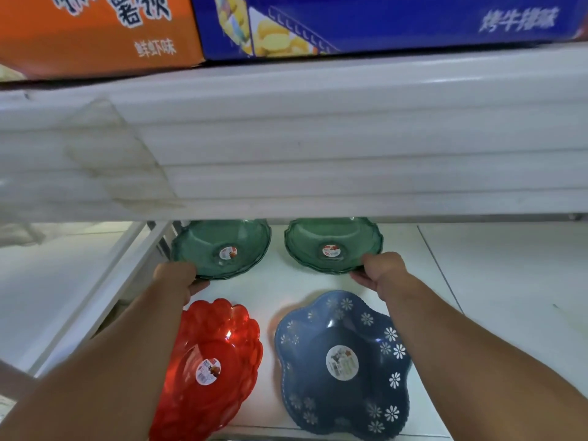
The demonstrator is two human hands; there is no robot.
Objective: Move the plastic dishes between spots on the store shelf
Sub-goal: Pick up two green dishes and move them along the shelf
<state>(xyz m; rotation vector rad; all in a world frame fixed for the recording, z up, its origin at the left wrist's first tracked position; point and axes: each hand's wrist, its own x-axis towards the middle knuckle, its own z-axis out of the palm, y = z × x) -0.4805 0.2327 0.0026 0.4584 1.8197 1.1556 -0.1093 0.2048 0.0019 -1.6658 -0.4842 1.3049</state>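
Note:
Two green plastic dishes stand at the back of the white shelf point(276, 281), each with a round sticker in its middle. My left hand point(178, 278) grips the near left rim of the left green dish point(219, 246). My right hand point(378, 270) grips the near right rim of the right green dish point(331, 243). In front of them lie a red scalloped dish point(216, 354) on the left and a blue flower-shaped dish point(343, 361) with white daisies on the right. My forearms pass over the outer edges of the front dishes.
A white shelf board point(318, 154) hangs low above the green dishes and hides their far rims. An orange carton point(95, 33) and a blue carton point(381, 23) rest on it. A white upright frame point(105, 288) bounds the shelf's left side. Bare shelf extends to the right.

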